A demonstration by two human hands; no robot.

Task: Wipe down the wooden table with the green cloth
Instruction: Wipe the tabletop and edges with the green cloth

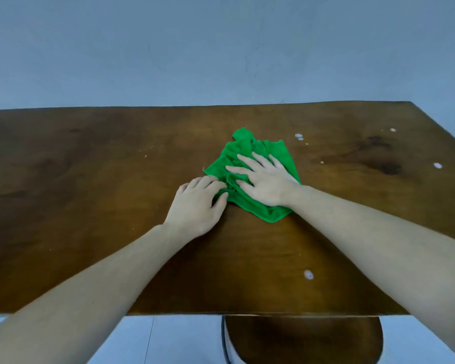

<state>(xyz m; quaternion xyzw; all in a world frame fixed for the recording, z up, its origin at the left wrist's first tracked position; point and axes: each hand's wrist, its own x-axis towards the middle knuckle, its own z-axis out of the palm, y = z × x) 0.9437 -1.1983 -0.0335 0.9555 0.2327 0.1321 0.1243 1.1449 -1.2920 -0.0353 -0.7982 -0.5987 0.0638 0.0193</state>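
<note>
A crumpled green cloth (243, 151) lies on the brown wooden table (90, 179), a little right of the middle. My right hand (264, 181) rests flat on top of the cloth, fingers spread and pointing left and away. My left hand (199, 206) sits at the cloth's near-left edge, its fingers curled and pinching a fold of the fabric. Part of the cloth is hidden under both hands.
Small white spots (299, 137) mark the table right of the cloth, with more at the far right (437, 165) and near the front edge (308, 275). A dark stain (384, 164) is at the right. A wooden stool seat (302, 337) stands below the front edge. A grey wall runs behind.
</note>
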